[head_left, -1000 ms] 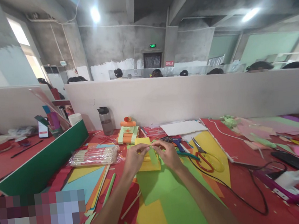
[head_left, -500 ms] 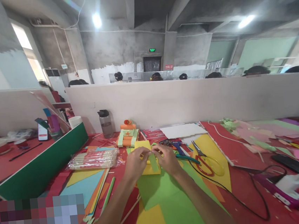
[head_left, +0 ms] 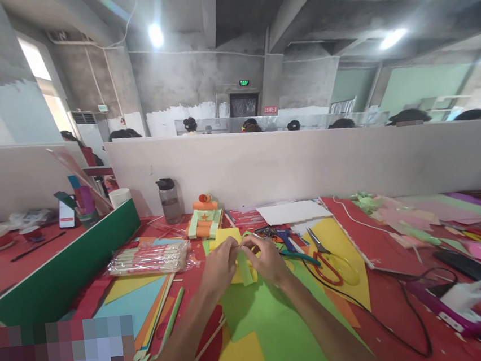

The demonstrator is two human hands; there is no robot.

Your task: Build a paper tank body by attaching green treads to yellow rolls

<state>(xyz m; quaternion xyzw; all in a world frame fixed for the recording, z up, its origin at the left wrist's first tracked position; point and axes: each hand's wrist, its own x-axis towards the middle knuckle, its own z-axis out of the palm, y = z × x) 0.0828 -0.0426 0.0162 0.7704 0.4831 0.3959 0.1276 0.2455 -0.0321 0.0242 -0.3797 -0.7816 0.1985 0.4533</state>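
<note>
My left hand (head_left: 223, 261) and my right hand (head_left: 265, 256) meet over a yellow paper piece (head_left: 227, 235). Between them hangs a narrow green paper strip (head_left: 244, 268), its upper end pinched by the fingertips of both hands. Part of the yellow piece is hidden behind my fingers. Large green paper (head_left: 279, 318) lies beneath, with a yellow sheet (head_left: 244, 359) nearer to me. Just beyond my hands stands an orange and light-green paper model (head_left: 205, 218) with a star on it.
Right of my hands lie scissors (head_left: 331, 265), a blue glue gun (head_left: 286, 238) and a black cable (head_left: 375, 318). On the left are a plastic-wrapped bundle of sticks (head_left: 148, 259), a water bottle (head_left: 169, 201) and a green divider (head_left: 70, 265). A white partition (head_left: 290, 164) runs behind.
The green strip's lower end has swung slightly left and down, and my fingers have curled closer round its top. The whole view has shifted a little.
</note>
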